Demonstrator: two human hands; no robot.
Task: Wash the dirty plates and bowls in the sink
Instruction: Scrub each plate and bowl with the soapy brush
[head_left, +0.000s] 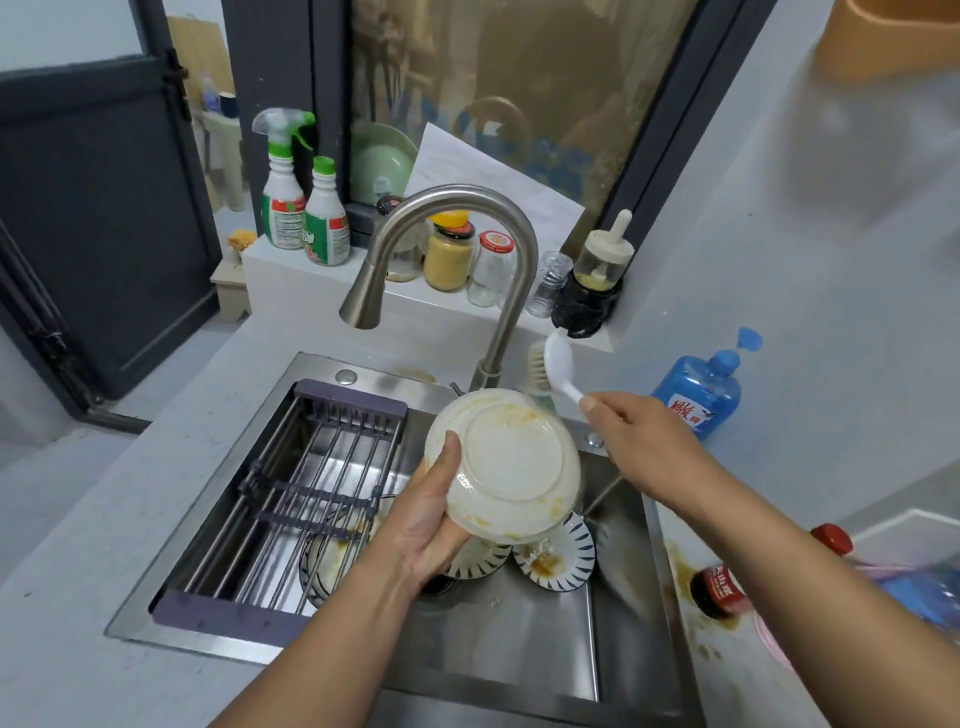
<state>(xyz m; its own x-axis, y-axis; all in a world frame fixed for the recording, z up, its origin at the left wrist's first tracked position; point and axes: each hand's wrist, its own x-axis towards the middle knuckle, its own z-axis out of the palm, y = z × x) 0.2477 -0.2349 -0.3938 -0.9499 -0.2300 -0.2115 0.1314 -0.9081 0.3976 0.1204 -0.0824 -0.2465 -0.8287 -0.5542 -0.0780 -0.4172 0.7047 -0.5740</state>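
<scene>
The plate (511, 467) hangs above the sink (519, 639), tilted, underside facing the camera. It is round, so it has no long axis. It looks stiff, breakable and probably greasy-slick, so it is best gripped at the rim, as the left hand (431, 519) does. The right hand (634, 431) grips the brush (550, 364) handle, head pointing up-left.

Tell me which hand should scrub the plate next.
Right. The right hand grips the brush by its white handle, bristles close to the plate's upper rim. The left hand is busy gripping that stained plate, tilted over the sink, so it should probably just steady it.
</scene>
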